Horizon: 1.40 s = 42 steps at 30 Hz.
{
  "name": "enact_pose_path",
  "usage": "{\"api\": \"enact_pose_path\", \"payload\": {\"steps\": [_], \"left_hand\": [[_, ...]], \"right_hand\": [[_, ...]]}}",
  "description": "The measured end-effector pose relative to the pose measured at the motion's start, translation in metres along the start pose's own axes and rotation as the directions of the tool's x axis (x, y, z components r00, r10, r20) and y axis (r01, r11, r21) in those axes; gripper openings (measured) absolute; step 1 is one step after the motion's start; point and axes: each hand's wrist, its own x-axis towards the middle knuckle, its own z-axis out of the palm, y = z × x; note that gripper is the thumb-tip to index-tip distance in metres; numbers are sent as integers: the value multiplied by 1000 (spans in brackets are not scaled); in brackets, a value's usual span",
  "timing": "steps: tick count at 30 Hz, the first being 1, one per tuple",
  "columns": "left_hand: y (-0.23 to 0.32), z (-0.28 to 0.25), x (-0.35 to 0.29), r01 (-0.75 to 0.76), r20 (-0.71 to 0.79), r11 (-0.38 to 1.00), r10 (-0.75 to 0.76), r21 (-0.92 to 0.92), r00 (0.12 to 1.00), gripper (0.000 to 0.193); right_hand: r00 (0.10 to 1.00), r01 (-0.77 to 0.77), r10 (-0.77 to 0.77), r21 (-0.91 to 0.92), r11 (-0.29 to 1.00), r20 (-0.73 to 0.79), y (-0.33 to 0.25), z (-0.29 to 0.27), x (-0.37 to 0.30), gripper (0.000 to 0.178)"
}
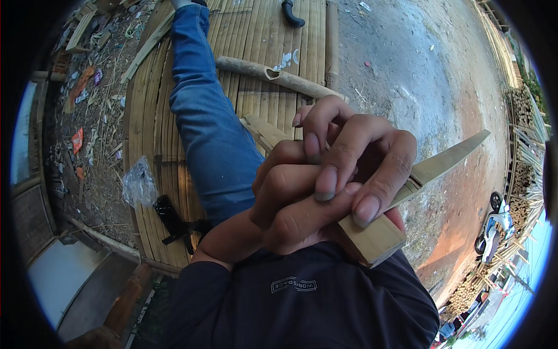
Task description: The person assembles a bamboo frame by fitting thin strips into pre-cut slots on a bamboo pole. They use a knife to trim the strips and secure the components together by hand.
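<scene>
My left hand (290, 200), its forearm coming in from the lower left, is closed round a squared piece of pale wood or bamboo (373, 239). One blunt end of that piece juts out below the fingers; its far part shows beyond the hand at the upper left. Curled over the left fingers is my right hand (369, 148), closed, one fingertip near the blunt end. From under it a flat, tapered, blade-like strip (453, 158) points up and right; whether it is a knife blade or bamboo, I cannot tell. Overlapping fingers hide the palms and where the two pieces meet.
I sit on a bamboo-slat platform (247, 35), one jeans-clad leg (209, 128) stretched ahead. A bamboo pole (244, 67) lies across it, with a black curved object (292, 16) beyond. Left are a plastic bag (139, 183) and black device (168, 215); right, a parked motorbike (493, 227).
</scene>
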Motion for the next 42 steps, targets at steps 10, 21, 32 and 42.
{"api": "enact_pose_path", "payload": {"steps": [10,21,32,42], "left_hand": [[-6,-12,-11,-58,40,997,60,-42,997,39],[-5,-25,-19,2,10,992,-1,-123,1000,44],[-7,-19,-13,36,-110,996,-45,-86,993,56],[-20,-5,1,84,-182,992,-99,-90,978,44]], "right_hand": [[1000,17,-17,-69,997,-3,-3,7,4,28],[995,4,-19,-154,988,-97,-1,28,10,34],[980,-78,35,-213,974,-198,-1,39,14,40],[986,30,-75,-288,957,-146,15,25,13,41]]}}
